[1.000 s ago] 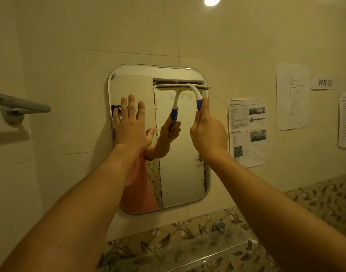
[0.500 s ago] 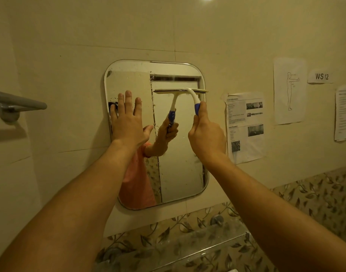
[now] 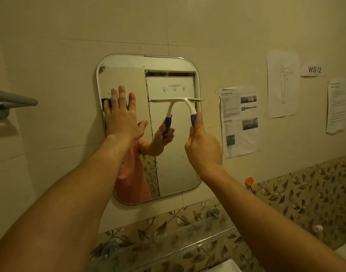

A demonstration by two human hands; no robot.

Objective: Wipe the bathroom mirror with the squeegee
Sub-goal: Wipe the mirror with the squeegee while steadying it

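Head view — squeegee [image 3: 178, 99] is sliding lower, toward 6 o'clock.
Right hand [image 3: 203, 147] is gripping its handle; left hand [image 3: 122, 119] is pressing flat on the mirror [image 3: 125, 75] — stroke progressing.

squeegee [image 3: 188, 105] lower on mirror [image 3: 123, 75], right hand [image 3: 204, 148] lower

Bare left forearm [image 3: 70, 193] and right forearm [image 3: 262, 216]; reflected, a short-sleeved salmon-pink shirt [image 3: 132, 173]

On the mirror [image 3: 125, 75], left hand [image 3: 121, 118] lies left of the squeegee [image 3: 188, 104]; papers [image 3: 239, 122] hang further right.
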